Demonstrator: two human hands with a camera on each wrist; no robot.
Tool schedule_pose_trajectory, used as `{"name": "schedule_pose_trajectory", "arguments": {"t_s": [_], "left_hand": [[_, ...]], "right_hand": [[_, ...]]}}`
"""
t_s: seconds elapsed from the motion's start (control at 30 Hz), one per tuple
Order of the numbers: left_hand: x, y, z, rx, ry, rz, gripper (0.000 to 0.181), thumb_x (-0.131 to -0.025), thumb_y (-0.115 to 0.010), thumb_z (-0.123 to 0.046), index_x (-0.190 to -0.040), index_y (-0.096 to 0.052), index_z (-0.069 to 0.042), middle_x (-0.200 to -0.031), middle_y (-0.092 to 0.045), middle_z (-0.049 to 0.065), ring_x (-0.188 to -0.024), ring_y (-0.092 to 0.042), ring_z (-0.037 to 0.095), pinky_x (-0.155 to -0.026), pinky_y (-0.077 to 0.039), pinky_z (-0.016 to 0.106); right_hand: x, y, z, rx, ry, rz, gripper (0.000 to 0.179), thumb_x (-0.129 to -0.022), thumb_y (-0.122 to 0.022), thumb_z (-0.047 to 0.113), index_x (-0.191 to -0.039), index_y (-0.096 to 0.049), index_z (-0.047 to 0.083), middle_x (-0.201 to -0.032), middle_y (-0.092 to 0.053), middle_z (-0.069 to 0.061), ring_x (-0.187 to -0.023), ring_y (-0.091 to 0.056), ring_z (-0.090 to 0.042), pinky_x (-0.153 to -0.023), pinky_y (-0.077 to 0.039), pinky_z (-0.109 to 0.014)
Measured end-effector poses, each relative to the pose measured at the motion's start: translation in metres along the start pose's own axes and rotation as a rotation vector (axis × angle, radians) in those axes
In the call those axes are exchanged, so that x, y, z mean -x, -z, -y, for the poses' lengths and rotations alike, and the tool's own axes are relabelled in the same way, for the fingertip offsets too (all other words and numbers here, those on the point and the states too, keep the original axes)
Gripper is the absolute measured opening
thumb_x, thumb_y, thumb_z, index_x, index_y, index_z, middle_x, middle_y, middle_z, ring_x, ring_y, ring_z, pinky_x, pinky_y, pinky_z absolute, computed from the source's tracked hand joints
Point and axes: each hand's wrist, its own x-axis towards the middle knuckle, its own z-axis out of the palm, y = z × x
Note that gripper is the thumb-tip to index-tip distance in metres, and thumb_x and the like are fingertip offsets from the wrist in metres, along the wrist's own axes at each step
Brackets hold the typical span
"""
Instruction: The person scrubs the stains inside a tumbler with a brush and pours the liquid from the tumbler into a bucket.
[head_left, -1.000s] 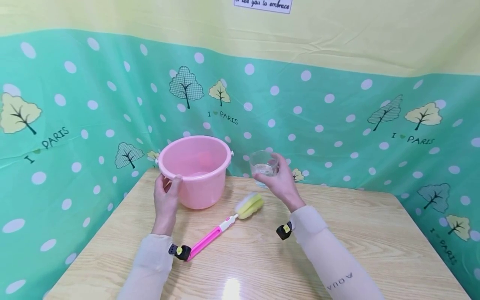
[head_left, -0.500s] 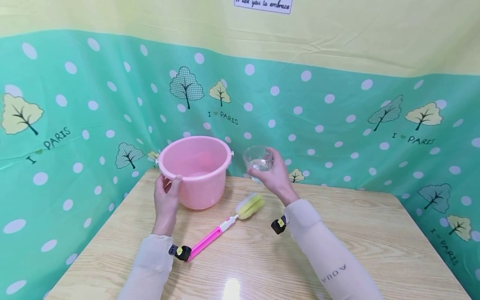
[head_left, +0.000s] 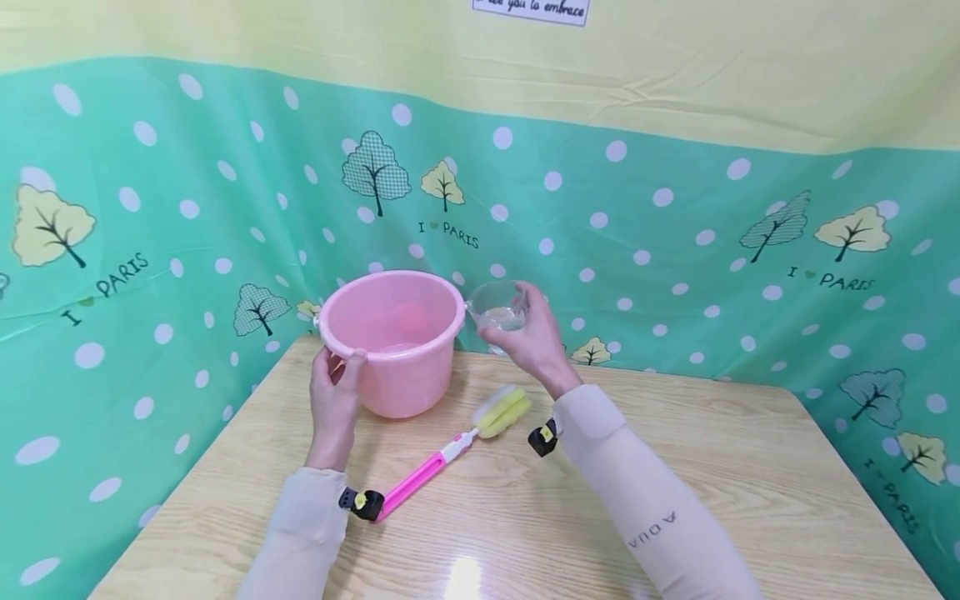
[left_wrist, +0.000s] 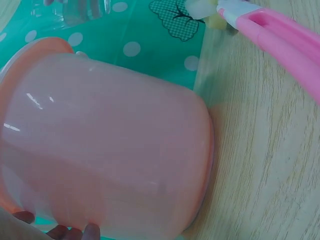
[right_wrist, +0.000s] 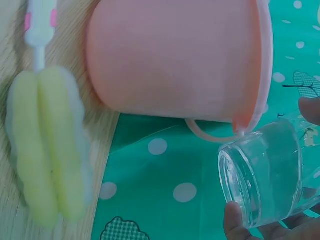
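Observation:
A pink plastic bucket [head_left: 405, 385] stands upright at the back left of the table. My left hand [head_left: 333, 408] grips its near left rim, thumb up at the edge and fingers against the outer wall [left_wrist: 110, 130]. In my right hand [head_left: 538, 343] is a clear drinking glass [head_left: 487, 296] partly filled with clear liquid, raised above the table right beside the bucket's right rim. Fingers curl round the glass [right_wrist: 270, 170] in the right wrist view. A sponge bottle brush with a pink handle [head_left: 414, 485] and yellow-white head [head_left: 501, 412] lies in front of the bucket.
The wooden table [head_left: 675, 450] carries all of this. Behind and to both sides hangs a green and yellow patterned cloth [head_left: 637, 217], close to the bucket's back. In the right wrist view, the bucket's handle [right_wrist: 210, 136] hangs behind it.
My right hand has carried the glass left and upward, from over the table to the bucket's right rim. My left hand, the bucket and the brush stay in place.

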Motion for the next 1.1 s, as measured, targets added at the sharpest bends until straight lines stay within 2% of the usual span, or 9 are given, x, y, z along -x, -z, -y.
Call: {"name": "schedule_pose_trajectory", "arguments": {"t_s": [0.3,0.57,0.87,1.1], "left_hand": [[-0.001,0.001,0.002,0.007,0.003,0.005,0.074,-0.090,-0.061,-0.047,-0.150,-0.026,-0.020,-0.151,-0.031,0.003,-0.133,-0.034,0.025,-0.108,-0.033,0.041],[-0.001,0.000,0.001,-0.001,0.011,0.002,0.075,-0.089,-0.061,-0.049,-0.150,-0.026,-0.022,-0.151,-0.030,0.003,-0.133,-0.034,0.025,-0.108,-0.033,0.042],[-0.001,0.001,-0.001,0.004,0.009,0.002,0.074,-0.090,-0.061,-0.048,-0.150,-0.026,-0.021,-0.151,-0.031,0.003,-0.134,-0.033,0.025,-0.108,-0.033,0.041],[-0.001,0.001,-0.001,0.004,0.010,0.001,0.075,-0.090,-0.061,-0.047,-0.150,-0.026,-0.020,-0.151,-0.030,0.003,-0.134,-0.033,0.025,-0.108,-0.033,0.041]], "right_hand": [[-0.006,-0.004,0.011,-0.016,-0.035,0.000,0.101,-0.064,-0.084,0.040,-0.146,-0.026,0.026,-0.140,-0.042,-0.006,-0.119,-0.047,-0.025,-0.092,-0.046,-0.051],[-0.008,-0.012,0.014,-0.011,-0.006,0.004,0.099,-0.065,-0.086,0.033,-0.147,-0.030,0.025,-0.142,-0.043,-0.006,-0.121,-0.048,-0.026,-0.091,-0.046,-0.051],[-0.009,-0.019,0.018,0.053,0.023,-0.027,0.099,-0.066,-0.085,0.034,-0.148,-0.030,0.027,-0.142,-0.044,-0.004,-0.123,-0.046,-0.024,-0.092,-0.046,-0.050],[-0.010,-0.022,0.021,0.041,0.051,-0.029,0.099,-0.066,-0.085,0.030,-0.147,-0.029,0.018,-0.143,-0.043,-0.005,-0.126,-0.045,-0.023,-0.096,-0.044,-0.048]]}}
